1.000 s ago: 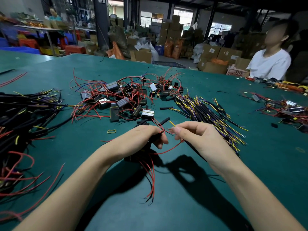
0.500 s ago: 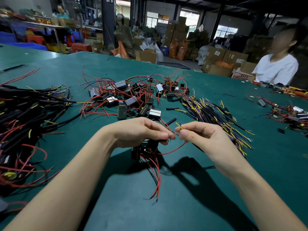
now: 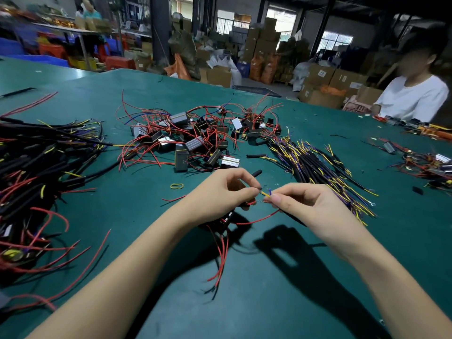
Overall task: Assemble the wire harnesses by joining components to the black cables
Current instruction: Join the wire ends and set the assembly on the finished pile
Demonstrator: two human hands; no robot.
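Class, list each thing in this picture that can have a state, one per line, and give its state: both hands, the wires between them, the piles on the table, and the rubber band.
Left hand: pinching wire ends.
Right hand: pinching yellow and blue wire ends.
Red wire: slack, looping between the hands.
Pile of black modules: loose, tangled with red leads.
Bundle of black cables: lying loose on the table.
Yellow rubber band: lying flat, unused.

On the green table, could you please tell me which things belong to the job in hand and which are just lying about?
In use:
left hand
right hand
yellow and blue wire ends, pinched between them
red wire

Lying about:
rubber band
module pile
black cable bundle
loose black sleeve
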